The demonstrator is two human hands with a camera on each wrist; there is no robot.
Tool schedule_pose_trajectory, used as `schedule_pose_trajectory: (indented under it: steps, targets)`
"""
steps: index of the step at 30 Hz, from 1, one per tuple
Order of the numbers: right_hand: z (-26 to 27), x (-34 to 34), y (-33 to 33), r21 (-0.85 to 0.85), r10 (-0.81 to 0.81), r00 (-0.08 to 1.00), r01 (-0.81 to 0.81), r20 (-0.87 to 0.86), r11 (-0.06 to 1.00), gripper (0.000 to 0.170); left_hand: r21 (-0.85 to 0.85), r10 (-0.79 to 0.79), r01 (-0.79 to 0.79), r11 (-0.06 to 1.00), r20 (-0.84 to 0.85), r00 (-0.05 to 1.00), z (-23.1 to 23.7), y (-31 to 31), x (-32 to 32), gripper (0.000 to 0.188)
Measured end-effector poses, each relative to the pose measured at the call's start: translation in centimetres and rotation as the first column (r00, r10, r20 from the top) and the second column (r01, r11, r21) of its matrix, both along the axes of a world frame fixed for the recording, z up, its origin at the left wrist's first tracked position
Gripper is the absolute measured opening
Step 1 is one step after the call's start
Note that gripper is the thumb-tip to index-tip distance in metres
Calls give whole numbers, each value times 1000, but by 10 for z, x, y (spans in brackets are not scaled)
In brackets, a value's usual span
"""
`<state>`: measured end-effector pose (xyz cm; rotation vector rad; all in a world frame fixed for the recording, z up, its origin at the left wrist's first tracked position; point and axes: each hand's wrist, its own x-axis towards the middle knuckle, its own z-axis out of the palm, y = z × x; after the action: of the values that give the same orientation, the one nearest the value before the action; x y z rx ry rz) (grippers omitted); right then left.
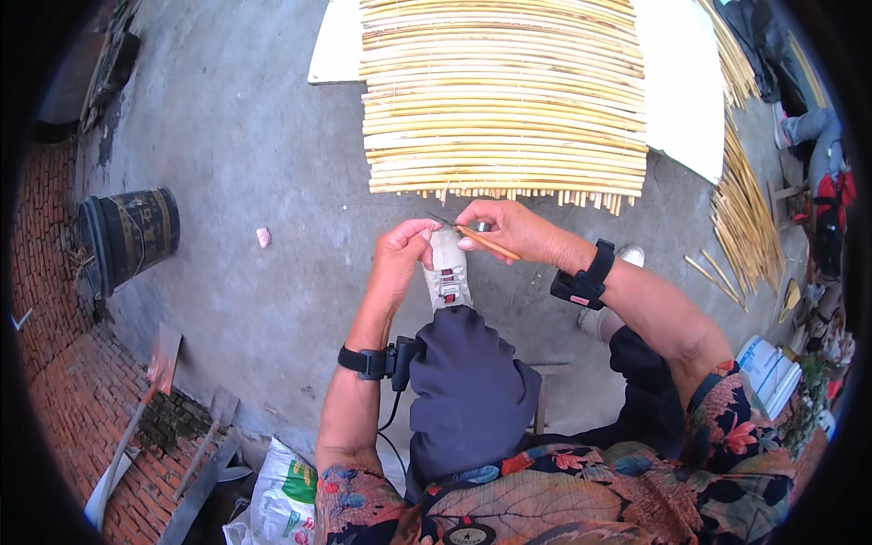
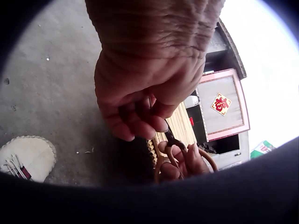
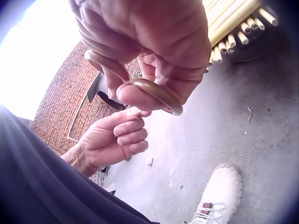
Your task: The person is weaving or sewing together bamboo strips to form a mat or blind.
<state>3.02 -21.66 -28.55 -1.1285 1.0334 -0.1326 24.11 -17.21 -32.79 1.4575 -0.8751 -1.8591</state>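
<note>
A pair of scissors (image 1: 490, 243) with orange-brown loop handles is held in my right hand (image 1: 513, 227), whose fingers pass through the loops (image 3: 156, 93). The dark blades point left toward my left hand (image 1: 404, 241). Thumb and forefinger of the left hand (image 3: 110, 140) pinch together right at the blade tips, the other fingers curled in; I cannot tell what small thing is between them. Both hands are over a white shoe (image 1: 447, 259), just in front of the near edge of a mat of yellow reeds (image 1: 504, 109).
White boards (image 1: 681, 91) lie under the mat. Loose reeds (image 1: 747, 218) are heaped at the right. At the left stand a black bucket (image 1: 136, 234) and a shovel (image 1: 163, 359) by brick paving. A white sack (image 1: 283, 495) sits at the lower left, a white bucket (image 1: 767, 372) at the right.
</note>
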Motion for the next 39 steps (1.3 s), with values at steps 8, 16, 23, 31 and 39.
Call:
schedule_pose_trajectory:
  steps: [8, 16, 23, 31, 39]
  targets:
    - [50, -136, -40, -618, -606, 746, 344, -278, 707, 32, 96, -85, 54, 994, 357, 930, -39, 56, 63, 20]
    - [-10, -276, -78, -790, -737, 355, -5, -575, 614, 35, 83, -7, -18, 996, 294, 956, -17, 72, 60, 16]
    - [-7, -283, -83, -721, -693, 241, -42, -679, 692, 38, 47, -14, -2, 999, 331, 944, 21, 72, 56, 18]
    - [67, -252, -25, -682, -526, 657, 25, -540, 731, 33, -179, 51, 4, 984, 303, 952, 81, 70, 34, 16]
    - [210, -148, 158, -598, -307, 950, 216, -53, 772, 25, -553, -23, -19, 833, -69, 997, 216, 84, -68, 26]
